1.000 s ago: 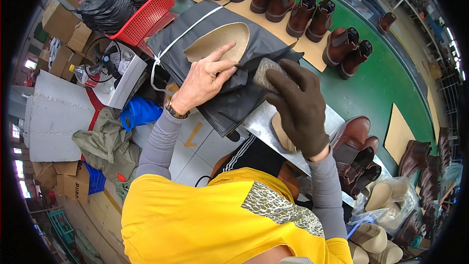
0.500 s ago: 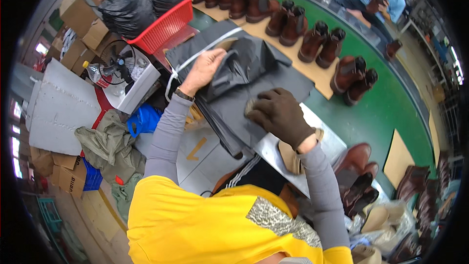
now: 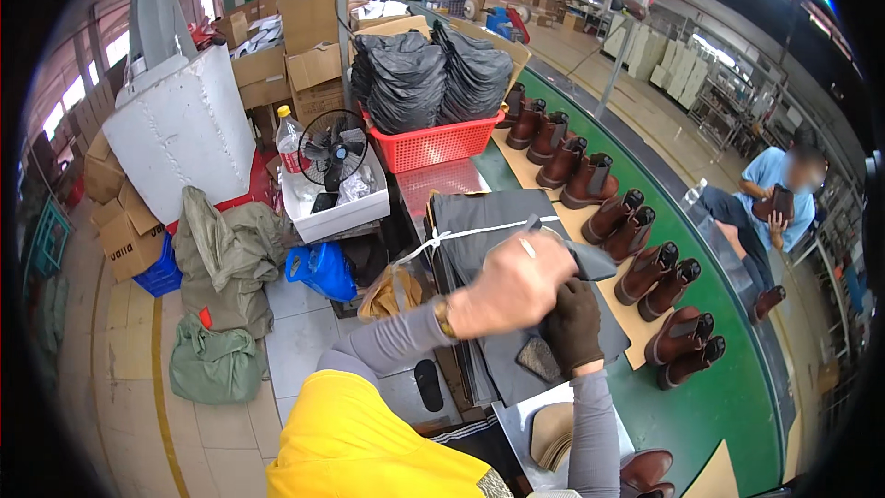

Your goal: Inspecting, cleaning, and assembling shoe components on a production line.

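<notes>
My bare left hand (image 3: pixel 521 281), blurred by motion, is closed above a stack of black sheets (image 3: pixel 475 217) tied with white string (image 3: pixel 479 232). A loose black sheet (image 3: pixel 593 263) juts out past its knuckles and appears gripped in it. Close beside it on the right is my right hand (image 3: pixel 573 325) in a dark brown glove; its fingertips are hidden behind the left hand and the sheet. A rough grey-brown block (image 3: pixel 538 360) lies on the stack, just below the glove.
Brown boots (image 3: pixel 636 221) stand in a row on cardboard along the green table (image 3: pixel 728 350). Behind the stack is a red basket (image 3: pixel 438 146) of black bags. A fan (image 3: pixel 335 149) and white box (image 3: pixel 355 221) are to the left. Tan pads (image 3: pixel 553 429) lie nearby. Across the table a person holds a boot.
My view has tilted up and shifted. My left hand has moved right, from the string side to beside the glove. The glove has come off the rough block, which now lies on the stack.
</notes>
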Tool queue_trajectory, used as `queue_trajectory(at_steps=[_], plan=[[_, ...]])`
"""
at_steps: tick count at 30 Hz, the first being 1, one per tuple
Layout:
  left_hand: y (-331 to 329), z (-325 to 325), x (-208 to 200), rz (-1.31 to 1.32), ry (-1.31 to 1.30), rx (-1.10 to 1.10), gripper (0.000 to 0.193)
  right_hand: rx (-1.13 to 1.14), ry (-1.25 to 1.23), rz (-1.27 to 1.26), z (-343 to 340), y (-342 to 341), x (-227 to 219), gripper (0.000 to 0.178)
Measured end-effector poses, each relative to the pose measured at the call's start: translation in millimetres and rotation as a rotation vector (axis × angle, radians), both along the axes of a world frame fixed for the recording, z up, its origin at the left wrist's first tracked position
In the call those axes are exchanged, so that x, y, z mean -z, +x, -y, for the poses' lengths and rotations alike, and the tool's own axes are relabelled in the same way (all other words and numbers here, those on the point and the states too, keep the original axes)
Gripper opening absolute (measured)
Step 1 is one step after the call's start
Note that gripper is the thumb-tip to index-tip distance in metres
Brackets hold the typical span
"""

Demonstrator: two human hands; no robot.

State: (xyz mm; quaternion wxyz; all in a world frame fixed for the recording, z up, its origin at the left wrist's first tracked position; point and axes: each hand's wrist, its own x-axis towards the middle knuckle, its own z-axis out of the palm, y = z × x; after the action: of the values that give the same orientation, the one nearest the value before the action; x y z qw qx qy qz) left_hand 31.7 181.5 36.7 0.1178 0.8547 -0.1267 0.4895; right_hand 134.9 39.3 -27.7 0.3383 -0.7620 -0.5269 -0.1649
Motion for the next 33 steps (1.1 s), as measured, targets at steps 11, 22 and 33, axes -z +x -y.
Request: queue_trajectory(at_steps=[11, 22, 33], plan=[[45, -15, 61, -0.347, 0.487, -0.325, 0.010, 0.095, 0.001, -0.052, 29, -35, -20, 0.036], [-21, 141, -10, -0.325, -0.720, 0.914, 0.015, 0.317, 0.579, -0.687, 135, -150, -41, 0.095], [-30, 194, -22, 0.101, -0.061, 0.791, 0.057, 0.655, 0.440, -0.283, 234, -165, -51, 0.051]])
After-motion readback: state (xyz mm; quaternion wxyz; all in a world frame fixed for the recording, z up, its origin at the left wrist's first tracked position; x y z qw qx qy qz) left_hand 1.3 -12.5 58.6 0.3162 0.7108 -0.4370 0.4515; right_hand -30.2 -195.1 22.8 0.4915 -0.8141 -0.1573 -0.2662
